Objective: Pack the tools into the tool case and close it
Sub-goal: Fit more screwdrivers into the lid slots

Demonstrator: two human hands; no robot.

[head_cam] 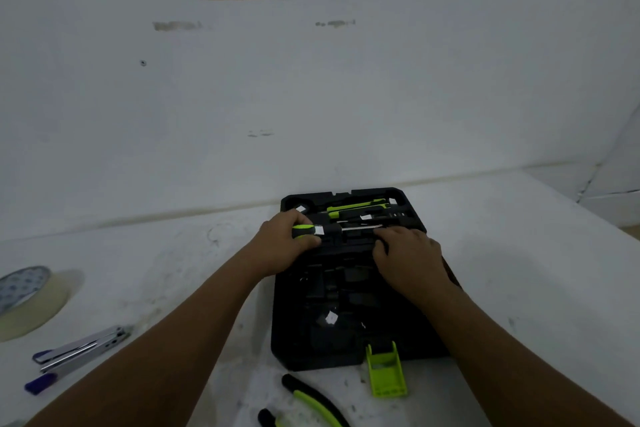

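The black tool case (294, 340) lies open on the white table, with moulded slots inside. A green-and-black screwdriver (304, 230) lies across the case's far half. My left hand (280, 246) grips its handle. My right hand (408, 256) rests fingers-down on the shaft end at the case's right side. Another green-handled tool (356, 207) sits in a slot at the far edge. Pliers with green-and-black handles (311, 399) lie on the table in front of the case. The case's green latch (386, 373) hangs open at its near edge.
A roll of masking tape (27, 302) stands at the left. Near it lie a metal stapler-like tool (83, 345) and a blue pen (40, 385). A white wall rises just behind the case.
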